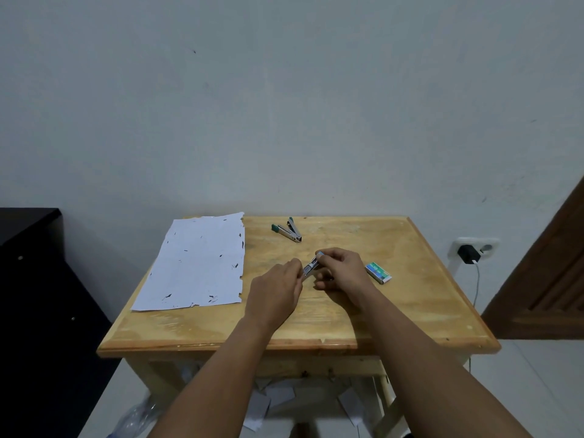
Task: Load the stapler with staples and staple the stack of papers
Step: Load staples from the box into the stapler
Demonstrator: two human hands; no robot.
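Wooden table [410,311], pale varnished top, set against a plain wall. Stack of papers [199,263], white, edges ragged and marked with small dark tears, lying flat on the far-left part of the table, its left edge overhanging the rim. Left hand [275,294] and right hand [343,273], both above the middle of the table, meeting over a small tray of staples [312,264] — the right hand's thumb and fingers pinch its far end, the left hand's fingertips close on its near end; the tray is tilted, silver staples showing inside it. Stapler [288,229], green-handled with metal jaws, swung open in a V, lying near the table's far edge, just right of the papers and apart from both hands. Staple box [378,272], green and white, lying on the table just right of the right hand, not touched. Wall socket [474,249] with a black plug and white cable, beyond the table's right edge.
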